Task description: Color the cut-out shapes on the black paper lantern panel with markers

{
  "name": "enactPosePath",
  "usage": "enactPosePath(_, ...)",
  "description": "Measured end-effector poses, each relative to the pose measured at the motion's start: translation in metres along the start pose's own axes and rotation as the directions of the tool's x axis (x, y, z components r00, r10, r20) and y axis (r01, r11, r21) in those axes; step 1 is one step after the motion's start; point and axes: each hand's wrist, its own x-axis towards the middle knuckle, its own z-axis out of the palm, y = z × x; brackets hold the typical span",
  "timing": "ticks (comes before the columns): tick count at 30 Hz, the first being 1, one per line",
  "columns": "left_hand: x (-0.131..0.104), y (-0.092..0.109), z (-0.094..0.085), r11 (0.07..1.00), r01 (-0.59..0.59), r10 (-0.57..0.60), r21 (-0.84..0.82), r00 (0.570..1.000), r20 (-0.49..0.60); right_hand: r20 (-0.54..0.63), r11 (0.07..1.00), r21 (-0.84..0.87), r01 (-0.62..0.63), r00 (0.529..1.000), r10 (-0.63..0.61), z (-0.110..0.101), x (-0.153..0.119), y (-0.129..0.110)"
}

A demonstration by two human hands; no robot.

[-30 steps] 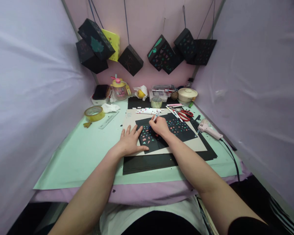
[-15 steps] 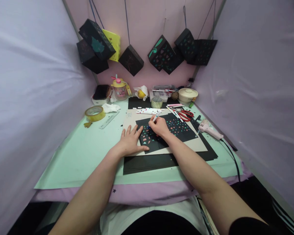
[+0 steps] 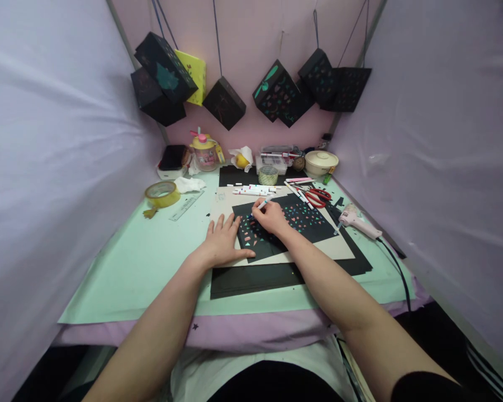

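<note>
Black paper (image 3: 314,233) dotted with small coloured shapes lies on a pale board (image 3: 339,250), which rests on larger black sheets (image 3: 255,282). My right hand (image 3: 271,216) is closed around a white marker pen (image 3: 260,205), its tip at the upper left part of the black paper. My left hand (image 3: 222,243) lies flat with fingers spread, across the left edge of the paper and the board. Several white marker pens (image 3: 254,191) lie in a row just beyond the paper. My right hand hides part of the pattern.
Red-handled scissors (image 3: 318,196) and a glue gun (image 3: 358,222) with its cord lie at the right. At the left are a tape roll (image 3: 162,194) and a clear ruler (image 3: 186,205). A drinking bottle (image 3: 204,152) and a lidded bowl (image 3: 321,162) stand behind. Black boxes (image 3: 224,103) hang overhead.
My right hand has shifted slightly left with the marker pen, which now leans lower. My left hand stays on the paper, its fingers drawn back slightly.
</note>
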Motion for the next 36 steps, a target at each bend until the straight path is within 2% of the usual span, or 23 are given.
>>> enactPosePath(19,0.0,0.0006,-0.0014,1.0,0.002,-0.002,-0.008,1.0,0.013,0.054,1.0,0.005,-0.002,0.999,0.002,0.0009,-0.0002,0.0012)
enactPosePath(29,0.0006,0.0009,-0.0008,1.0,0.001,-0.002,0.018,1.0,0.009,0.021,1.0,-0.005,0.013,1.0,-0.013,0.0025,0.0008,0.0045)
enactPosePath(36,0.001,0.0008,0.0,1.0,0.002,-0.002,0.016,1.0,0.007,0.045,0.999,0.005,0.034,0.998,-0.034,0.0032,0.0001,0.0049)
